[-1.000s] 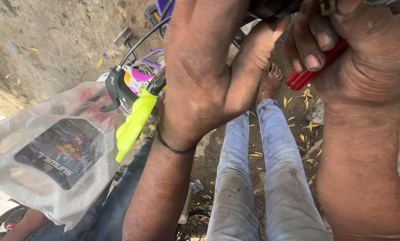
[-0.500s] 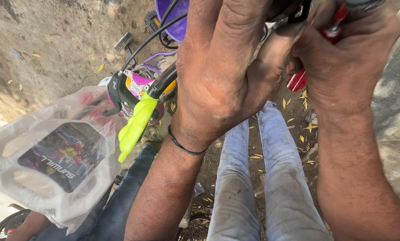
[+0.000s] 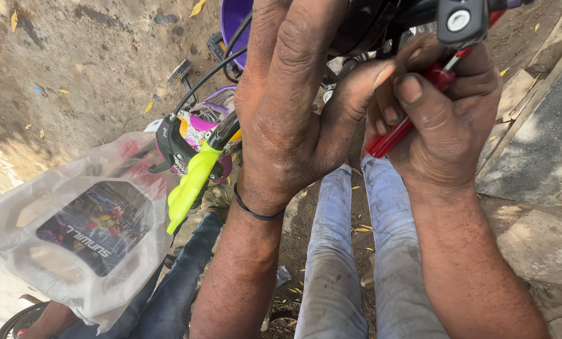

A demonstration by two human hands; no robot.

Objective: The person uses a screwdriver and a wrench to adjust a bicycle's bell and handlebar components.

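Both hands are raised close to the camera, working together at a small black part on a child's bicycle. On the left, the left hand [image 3: 293, 119] shows its back, fingers pointing up and curled over the dark bicycle part [image 3: 369, 25] at the top of the view, its thumb stretched across toward the other hand; a thin black band [image 3: 256, 212] rings its wrist. Opposite it, the right hand [image 3: 444, 119] is closed tight around the red handle of a screwdriver [image 3: 406, 129], whose thin shaft runs up and to the right to a square black clamp [image 3: 460, 20] with a pale round bolt head at its centre. Whether the tip sits in the bolt cannot be told, as the clamp hides it. Black cables [image 3: 212, 75] loop down from the purple frame [image 3: 237, 25] at the top toward a black brake lever housing [image 3: 171, 147]. Just below that housing a bright yellow-green grip [image 3: 190, 188] slants down and to the left, beside a colourful printed panel [image 3: 199, 129]. A clear plastic bag [image 3: 74, 238] holding a dark printed card lies over the lower left. Beneath the hands, legs in faded blue jeans [image 3: 343, 263] stretch out over bare earth [image 3: 74, 69] scattered with yellow leaves, and grey stone slabs [image 3: 538, 150] run along the right edge.
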